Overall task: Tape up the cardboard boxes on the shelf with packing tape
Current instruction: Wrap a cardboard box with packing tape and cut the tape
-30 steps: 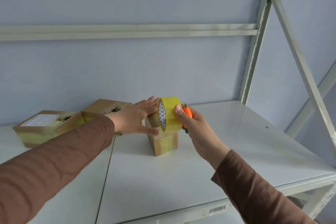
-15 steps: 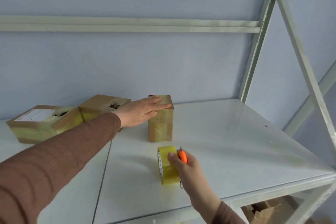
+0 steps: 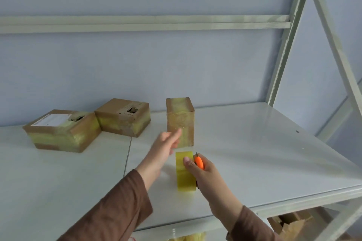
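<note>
A small upright cardboard box [image 3: 180, 117], wrapped in yellowish tape, stands mid-shelf. My left hand [image 3: 163, 147] hovers just in front of it, blurred, fingers apart and holding nothing. My right hand [image 3: 203, 172] grips a yellow roll of packing tape [image 3: 185, 174] standing on edge on the shelf, with a small orange cutter [image 3: 199, 162] held against it. Two flatter taped boxes, one with a white label [image 3: 60, 133] and one with a torn top [image 3: 123, 116], sit to the left.
The white metal shelf [image 3: 264, 152] has a seam [image 3: 127, 154] between its panels left of my hands. An upright post and diagonal brace [image 3: 333, 35] rise at the right. Cardboard [image 3: 291, 225] lies on a lower level beneath the front edge.
My right hand brought the tape roll and cutter down from the upright box to the shelf in front of it. My left hand came off the box top and pulled back toward me.
</note>
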Demonstrator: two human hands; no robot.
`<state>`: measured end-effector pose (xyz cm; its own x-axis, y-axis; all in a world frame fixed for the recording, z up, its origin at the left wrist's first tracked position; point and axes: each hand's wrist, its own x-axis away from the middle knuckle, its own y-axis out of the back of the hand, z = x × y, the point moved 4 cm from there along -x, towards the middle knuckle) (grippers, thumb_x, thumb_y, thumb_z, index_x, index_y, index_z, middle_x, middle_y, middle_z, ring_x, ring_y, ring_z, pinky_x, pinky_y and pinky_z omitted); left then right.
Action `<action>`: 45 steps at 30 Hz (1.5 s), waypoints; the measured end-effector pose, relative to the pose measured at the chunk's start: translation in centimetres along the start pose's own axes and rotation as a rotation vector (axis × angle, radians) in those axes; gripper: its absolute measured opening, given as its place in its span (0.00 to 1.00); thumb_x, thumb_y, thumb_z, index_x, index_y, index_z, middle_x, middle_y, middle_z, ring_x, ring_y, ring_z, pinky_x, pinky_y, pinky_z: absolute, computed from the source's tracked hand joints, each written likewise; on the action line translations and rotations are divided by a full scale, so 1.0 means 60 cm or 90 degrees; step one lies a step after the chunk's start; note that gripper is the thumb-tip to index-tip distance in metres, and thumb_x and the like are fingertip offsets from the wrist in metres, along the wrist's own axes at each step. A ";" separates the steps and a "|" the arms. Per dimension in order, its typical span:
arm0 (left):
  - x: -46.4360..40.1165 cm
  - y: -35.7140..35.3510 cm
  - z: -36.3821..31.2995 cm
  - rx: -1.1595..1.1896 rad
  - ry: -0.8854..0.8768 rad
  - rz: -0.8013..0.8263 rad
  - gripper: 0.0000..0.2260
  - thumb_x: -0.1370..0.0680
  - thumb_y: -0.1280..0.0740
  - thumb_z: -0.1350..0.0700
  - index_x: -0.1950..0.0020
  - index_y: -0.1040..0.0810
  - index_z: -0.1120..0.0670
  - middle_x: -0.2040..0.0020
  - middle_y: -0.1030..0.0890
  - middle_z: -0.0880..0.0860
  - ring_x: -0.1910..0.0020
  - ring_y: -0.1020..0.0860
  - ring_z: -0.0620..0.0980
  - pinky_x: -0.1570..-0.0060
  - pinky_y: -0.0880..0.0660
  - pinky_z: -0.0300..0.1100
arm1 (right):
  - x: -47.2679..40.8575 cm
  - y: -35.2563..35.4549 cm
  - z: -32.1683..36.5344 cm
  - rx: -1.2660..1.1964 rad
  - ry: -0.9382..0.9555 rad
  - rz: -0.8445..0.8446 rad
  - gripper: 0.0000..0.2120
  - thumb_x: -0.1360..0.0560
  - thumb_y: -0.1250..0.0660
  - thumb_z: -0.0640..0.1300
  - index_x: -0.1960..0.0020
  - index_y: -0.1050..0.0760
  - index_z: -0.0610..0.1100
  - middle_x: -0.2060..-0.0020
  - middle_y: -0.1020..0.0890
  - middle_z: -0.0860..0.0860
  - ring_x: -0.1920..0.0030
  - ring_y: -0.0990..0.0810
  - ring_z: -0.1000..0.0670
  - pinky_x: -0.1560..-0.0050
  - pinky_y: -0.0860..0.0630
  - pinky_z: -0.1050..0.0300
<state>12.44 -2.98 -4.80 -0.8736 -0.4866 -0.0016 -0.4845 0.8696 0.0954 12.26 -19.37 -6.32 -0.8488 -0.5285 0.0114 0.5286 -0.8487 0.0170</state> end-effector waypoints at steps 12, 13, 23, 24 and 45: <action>0.003 -0.044 0.018 0.109 0.122 0.063 0.16 0.14 0.39 0.48 0.48 0.16 0.57 0.52 0.12 0.57 0.50 0.15 0.53 0.37 0.23 0.53 | -0.131 0.102 0.115 0.377 0.145 -0.075 0.09 0.22 0.35 0.47 0.50 0.35 0.46 0.59 0.24 0.51 0.62 0.28 0.51 0.64 0.34 0.54; 0.003 -0.044 0.018 0.105 0.119 0.068 0.17 0.14 0.39 0.48 0.49 0.16 0.58 0.52 0.12 0.57 0.51 0.15 0.53 0.37 0.23 0.53 | -0.139 0.097 0.133 0.452 0.192 -0.051 0.08 0.21 0.35 0.47 0.50 0.34 0.47 0.59 0.23 0.52 0.61 0.27 0.51 0.64 0.35 0.55; 0.000 -0.051 0.017 0.124 0.102 0.070 0.18 0.15 0.38 0.50 0.55 0.15 0.58 0.54 0.13 0.60 0.56 0.15 0.51 0.45 0.22 0.48 | -0.175 0.044 0.157 0.927 0.541 0.082 0.07 0.16 0.40 0.50 0.43 0.27 0.47 0.53 0.18 0.51 0.57 0.18 0.44 0.63 0.30 0.52; -0.001 -0.050 0.017 0.126 0.098 0.064 0.18 0.15 0.38 0.51 0.56 0.15 0.58 0.55 0.13 0.61 0.57 0.15 0.51 0.46 0.22 0.47 | -0.182 0.040 0.146 0.988 0.530 0.087 0.06 0.16 0.40 0.47 0.42 0.27 0.47 0.52 0.18 0.50 0.56 0.17 0.43 0.62 0.31 0.53; 0.022 0.040 -0.020 -0.279 0.071 0.401 0.17 0.15 0.38 0.48 0.57 0.16 0.52 0.60 0.13 0.56 0.61 0.17 0.45 0.57 0.24 0.34 | -0.120 0.068 0.077 0.208 0.111 0.185 0.14 0.21 0.30 0.54 0.44 0.26 0.45 0.56 0.20 0.48 0.60 0.23 0.53 0.59 0.24 0.54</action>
<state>10.16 -1.62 -3.38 -0.9573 0.0628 0.2821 0.1847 0.8837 0.4301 20.52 -18.92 -1.69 -0.6380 -0.7628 -0.1056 0.6932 -0.6286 0.3525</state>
